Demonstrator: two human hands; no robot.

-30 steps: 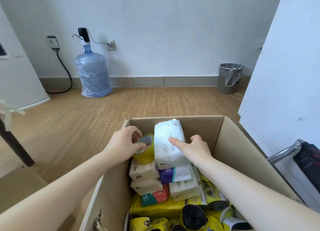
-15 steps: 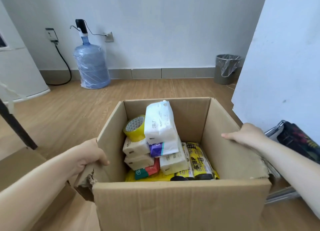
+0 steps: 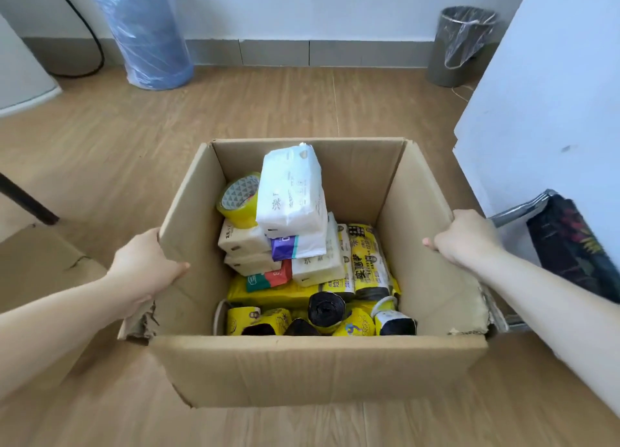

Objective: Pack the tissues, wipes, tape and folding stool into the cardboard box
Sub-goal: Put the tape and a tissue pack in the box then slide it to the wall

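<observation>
An open cardboard box (image 3: 318,369) stands on the wooden floor in front of me. My left hand (image 3: 147,265) grips its left flap and my right hand (image 3: 464,240) grips its right flap. Inside, a white wipes pack (image 3: 292,191) leans upright on stacked tissue packs (image 3: 245,240), with a yellow tape roll (image 3: 240,196) beside it at the left. Yellow packs and black bag rolls (image 3: 325,307) fill the bottom. A folding stool (image 3: 570,242) with a dark patterned seat and metal frame lies just right of the box, outside it.
A blue water bottle (image 3: 144,34) stands by the far wall at the left, a grey bin (image 3: 461,44) at the right. A white panel (image 3: 550,104) rises on the right. A dark leg (image 3: 23,198) crosses the floor at the left, above flat cardboard (image 3: 37,262).
Both hands left the tape and wipes inside the box and took hold of its side flaps. The view then dropped closer over the box.
</observation>
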